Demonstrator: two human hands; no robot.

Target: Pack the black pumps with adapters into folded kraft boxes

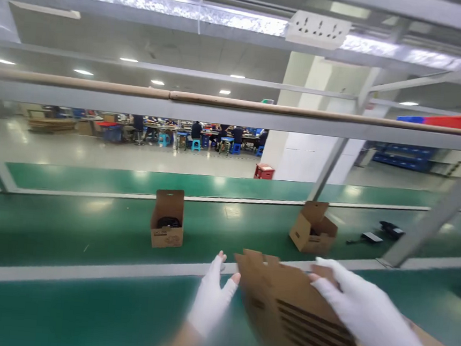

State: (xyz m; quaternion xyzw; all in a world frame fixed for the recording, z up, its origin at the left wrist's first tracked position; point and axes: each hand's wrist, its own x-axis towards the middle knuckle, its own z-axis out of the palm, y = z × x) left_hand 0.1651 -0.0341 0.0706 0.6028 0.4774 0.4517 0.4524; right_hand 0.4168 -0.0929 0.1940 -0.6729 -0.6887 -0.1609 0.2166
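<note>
A brown cardboard box (283, 312) with dark printed stripes lies tilted on the green bench in front of me. My left hand (212, 298), in a white fingerless glove, is at the box's left edge with fingers stretched out, touching or just beside it. My right hand (359, 308), gloved the same way, lies flat on the box's top right side, fingers extended. Both hands are a little smeared by motion.
On the green conveyor belt (68, 223) stand an open box (167, 219) with something dark inside and another open box (313, 227) tipped over. A black device with a cable (382, 231) lies to the right. Metal frame rails (236, 111) cross ahead. People sit at distant tables.
</note>
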